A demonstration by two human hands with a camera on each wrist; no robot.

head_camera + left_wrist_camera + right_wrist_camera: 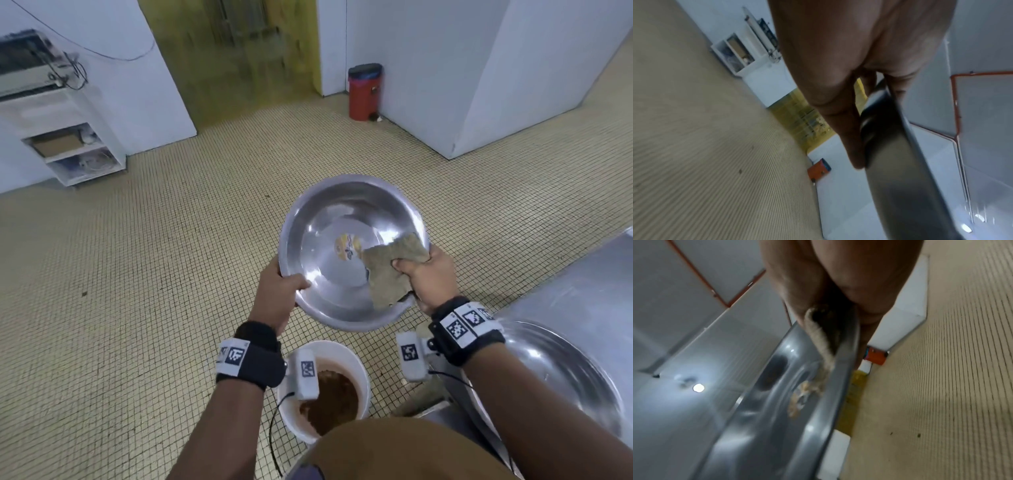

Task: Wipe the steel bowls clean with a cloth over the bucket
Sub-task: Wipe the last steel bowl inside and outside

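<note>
A wide steel bowl with a yellow sticker in its bottom is held in the air, tilted toward me, above and beyond the bucket. My left hand grips its near-left rim, thumb inside and fingers under the bowl. My right hand pinches a tan cloth against the bowl's right rim, thumb on the cloth inside, fingers behind. In the right wrist view the cloth lies folded over the bowl rim. The white bucket holds brown water.
A second steel bowl sits on a steel counter at my right. A red pedal bin stands by the far wall, a white shelf unit at far left. Tiled floor spreads around the bucket.
</note>
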